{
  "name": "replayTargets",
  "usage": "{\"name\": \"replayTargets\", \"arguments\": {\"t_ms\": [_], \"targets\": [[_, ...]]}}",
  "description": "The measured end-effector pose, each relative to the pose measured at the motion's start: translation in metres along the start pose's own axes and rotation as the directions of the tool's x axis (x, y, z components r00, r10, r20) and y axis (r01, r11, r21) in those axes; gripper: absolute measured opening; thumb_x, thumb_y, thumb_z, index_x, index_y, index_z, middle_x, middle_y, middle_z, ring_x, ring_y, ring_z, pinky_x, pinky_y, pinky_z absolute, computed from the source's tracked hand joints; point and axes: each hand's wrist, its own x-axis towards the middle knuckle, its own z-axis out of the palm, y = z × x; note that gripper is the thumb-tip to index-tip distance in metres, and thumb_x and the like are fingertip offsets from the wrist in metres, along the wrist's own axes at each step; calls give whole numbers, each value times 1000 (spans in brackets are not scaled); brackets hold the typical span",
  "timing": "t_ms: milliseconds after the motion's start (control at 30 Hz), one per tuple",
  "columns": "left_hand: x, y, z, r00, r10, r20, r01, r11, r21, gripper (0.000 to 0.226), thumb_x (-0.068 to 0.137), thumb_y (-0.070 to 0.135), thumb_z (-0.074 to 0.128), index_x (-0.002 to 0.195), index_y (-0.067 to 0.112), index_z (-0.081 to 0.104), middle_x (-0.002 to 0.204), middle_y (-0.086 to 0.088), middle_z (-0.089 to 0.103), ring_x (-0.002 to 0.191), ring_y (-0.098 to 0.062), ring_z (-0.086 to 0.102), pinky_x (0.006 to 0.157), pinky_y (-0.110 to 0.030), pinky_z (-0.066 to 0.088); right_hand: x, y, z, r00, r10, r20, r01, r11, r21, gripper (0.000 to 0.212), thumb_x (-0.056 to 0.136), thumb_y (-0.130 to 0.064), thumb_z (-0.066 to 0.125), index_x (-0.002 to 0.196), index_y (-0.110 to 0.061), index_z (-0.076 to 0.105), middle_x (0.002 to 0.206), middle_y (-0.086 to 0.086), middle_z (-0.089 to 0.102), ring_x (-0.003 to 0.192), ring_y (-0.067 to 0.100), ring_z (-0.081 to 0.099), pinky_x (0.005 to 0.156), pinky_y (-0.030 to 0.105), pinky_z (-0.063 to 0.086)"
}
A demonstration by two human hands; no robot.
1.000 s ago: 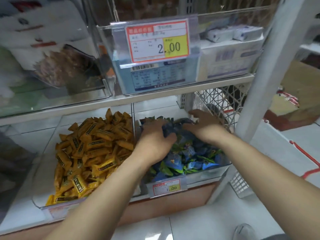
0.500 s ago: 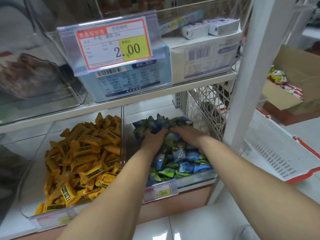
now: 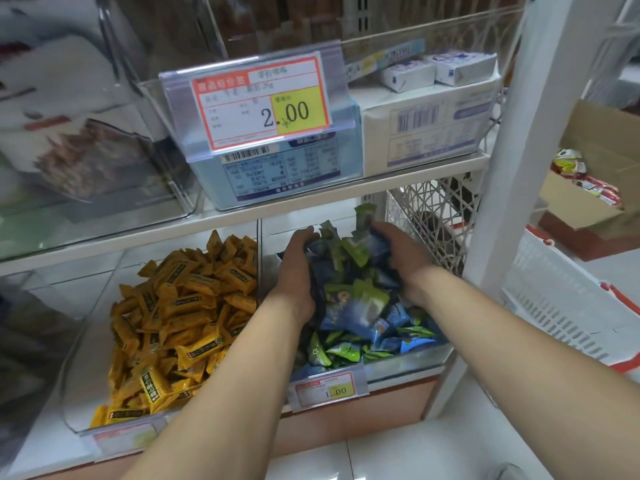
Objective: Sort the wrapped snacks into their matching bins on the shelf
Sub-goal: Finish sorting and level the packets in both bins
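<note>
Both my hands are inside the clear bin (image 3: 408,370) on the lower shelf, on either side of a heap of blue and green wrapped snacks (image 3: 356,299). My left hand (image 3: 298,268) cups the heap's left side, fingers curved round the wrappers. My right hand (image 3: 401,258) cups the right side, and several packets stand raised between the two palms. To the left, a second clear bin (image 3: 74,382) holds a pile of yellow wrapped snacks (image 3: 180,313).
The upper shelf carries a clear bin with a 2.00 price tag (image 3: 263,103) and white boxes (image 3: 429,123). A white lattice basket (image 3: 433,223) and the shelf post (image 3: 512,150) stand right of my hands. A white shopping basket (image 3: 568,306) and a cardboard box (image 3: 595,168) lie further right.
My hands have moved apart from on top of the heap to its two sides and lifted a bunch of packets between them. The camera view has shifted slightly.
</note>
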Motion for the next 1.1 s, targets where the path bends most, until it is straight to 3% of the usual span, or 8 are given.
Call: {"name": "replayTargets", "arguments": {"t_ms": [133, 333, 467, 567, 667, 833, 933, 1100], "targets": [[-7, 7, 2, 996, 87, -12, -87, 996, -10, 31, 81, 43, 62, 67, 21, 78, 81, -9, 73, 72, -25, 71, 66, -32, 58, -8, -12, 3, 1000, -15, 5, 15, 999, 50, 33, 87, -50, 61, 83, -22, 77, 78, 2, 74, 63, 18, 69, 60, 28, 49], [-26, 8, 1, 977, 89, -194, -31, 960, 280, 39, 85, 48, 55, 105, 19, 72, 104, -6, 72, 87, -24, 63, 69, -31, 47, -39, -30, 7, 990, -141, 21, 142, 966, -214, 23, 94, -32, 57, 85, -21, 75, 81, -7, 71, 67, 12, 64, 50, 13, 42], [-26, -17, -4, 960, 180, -214, 23, 712, 702, 17, 95, 35, 53, 106, 26, 63, 122, -6, 59, 101, -21, 58, 83, -31, 45, -60, -24, -4, 977, -147, 155, 204, 436, -876, 42, 92, -47, 58, 124, -21, 61, 116, 1, 65, 93, 22, 57, 71, 29, 41], [-23, -40, -10, 959, 94, -268, 133, 683, 718, 75, 91, 45, 60, 152, 15, 28, 146, -12, 47, 128, -33, 48, 103, -33, 37, -61, -1, 0, 988, 70, 138, 115, 262, -958, 60, 91, -60, 50, 131, -15, 54, 120, 10, 65, 98, 25, 59, 85, 32, 48], [-19, -49, -9, 955, 125, -270, 149, 586, 796, 88, 88, 56, 59, 154, 15, 20, 153, -12, 37, 137, -36, 38, 114, -41, 31, -51, 18, 2, 982, 147, 118, 50, 398, -916, 78, 84, -63, 55, 139, -8, 47, 120, 12, 65, 107, 28, 62, 95, 39, 51], [-15, -46, -9, 931, 53, -362, 233, 677, 698, 102, 77, 66, 62, 156, 23, 12, 154, -14, 34, 136, -37, 37, 112, -46, 33, -41, 32, 1, 990, 119, 76, -23, 669, -743, 91, 73, -70, 66, 143, -16, 45, 124, 8, 64, 106, 24, 65, 89, 33, 52], [-11, -42, -5, 932, 21, -361, 213, 775, 595, 103, 68, 66, 64, 152, 18, 29, 147, -11, 45, 128, -33, 48, 107, -39, 39, -33, 34, 7, 989, 112, 102, -40, 844, -536, 78, 71, -56, 72, 136, -17, 56, 120, 7, 69, 105, 24, 67, 99, 40, 52], [-8, -37, -2, 946, -29, -323, 127, 949, 288, 48, 84, 52, 63, 112, 15, 71, 111, -12, 71, 94, -27, 69, 85, -35, 56, -25, 22, 15, 978, 172, 122, -127, 943, -308, 32, 86, -31, 62, 107, -10, 74, 99, 14, 76, 88, 27, 72, 85, 37, 56]]}}
